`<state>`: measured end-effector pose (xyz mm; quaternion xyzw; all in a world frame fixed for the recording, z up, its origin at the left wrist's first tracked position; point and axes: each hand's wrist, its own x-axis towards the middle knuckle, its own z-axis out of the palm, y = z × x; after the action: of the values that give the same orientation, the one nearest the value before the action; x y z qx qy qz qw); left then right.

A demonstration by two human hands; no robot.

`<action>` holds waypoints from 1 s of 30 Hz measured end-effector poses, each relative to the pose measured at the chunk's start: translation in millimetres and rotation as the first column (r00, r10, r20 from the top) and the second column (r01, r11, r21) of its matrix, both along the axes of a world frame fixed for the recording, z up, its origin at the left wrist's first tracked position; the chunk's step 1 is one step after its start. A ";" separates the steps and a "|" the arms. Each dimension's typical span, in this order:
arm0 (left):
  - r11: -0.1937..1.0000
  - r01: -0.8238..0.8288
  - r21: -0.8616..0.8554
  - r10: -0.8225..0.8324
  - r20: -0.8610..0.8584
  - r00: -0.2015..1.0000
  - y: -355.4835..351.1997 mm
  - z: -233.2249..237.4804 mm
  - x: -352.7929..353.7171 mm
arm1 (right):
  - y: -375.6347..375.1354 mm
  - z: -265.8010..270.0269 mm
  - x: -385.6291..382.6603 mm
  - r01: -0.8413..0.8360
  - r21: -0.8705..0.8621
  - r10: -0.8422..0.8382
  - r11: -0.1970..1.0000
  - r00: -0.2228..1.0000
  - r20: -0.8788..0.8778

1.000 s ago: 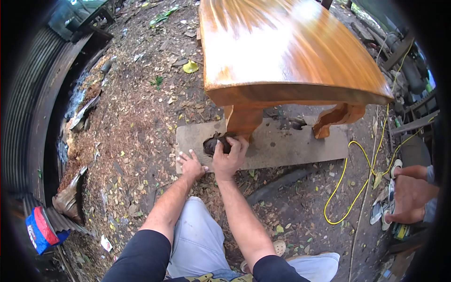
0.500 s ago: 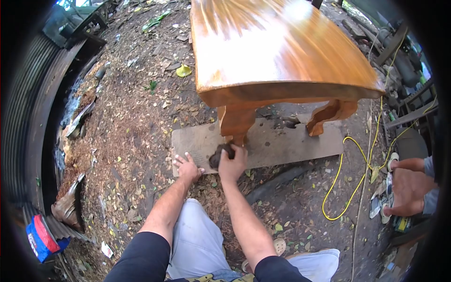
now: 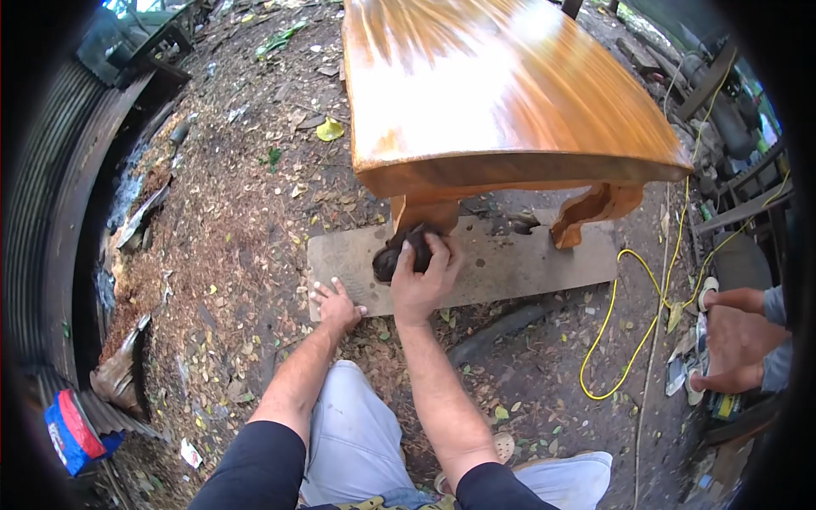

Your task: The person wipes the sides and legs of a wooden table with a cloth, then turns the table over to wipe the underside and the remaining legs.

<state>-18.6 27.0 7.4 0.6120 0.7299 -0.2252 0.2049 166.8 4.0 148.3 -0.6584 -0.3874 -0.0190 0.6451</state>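
Observation:
A glossy wooden table (image 3: 510, 93) stands over a flat board (image 3: 527, 268) on the ground. My right hand (image 3: 422, 276) is wrapped round a dark, wadded cloth (image 3: 393, 257), held against the front of the near left table leg (image 3: 421, 212), whose lower part is hidden behind cloth and hand. Low on the left, my left hand (image 3: 338, 306) lies with spread fingers on the board's left front corner, holding nothing.
A yellow cord (image 3: 614, 285) loops on the ground at the right, near another person's legs (image 3: 739, 314). Corrugated metal (image 3: 42, 195) lines the left side. A blue and red bag (image 3: 72, 429) lies lower left.
My right hand and the dark cloth have moved up along the table leg, and more of the cloth shows. My left hand has stayed in place on the board.

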 end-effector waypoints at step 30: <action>1.000 -0.011 -0.018 0.010 -0.022 1.000 2.1 2.1 7.1 | 12.5 -191.0 13.3 -0.286 -0.722 -0.415 0.630 0.662 -0.625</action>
<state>-11.5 29.1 9.5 0.6038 0.7332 -0.2373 0.2037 180.2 16.5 -42.7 -0.8293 -0.0294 0.3943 0.3950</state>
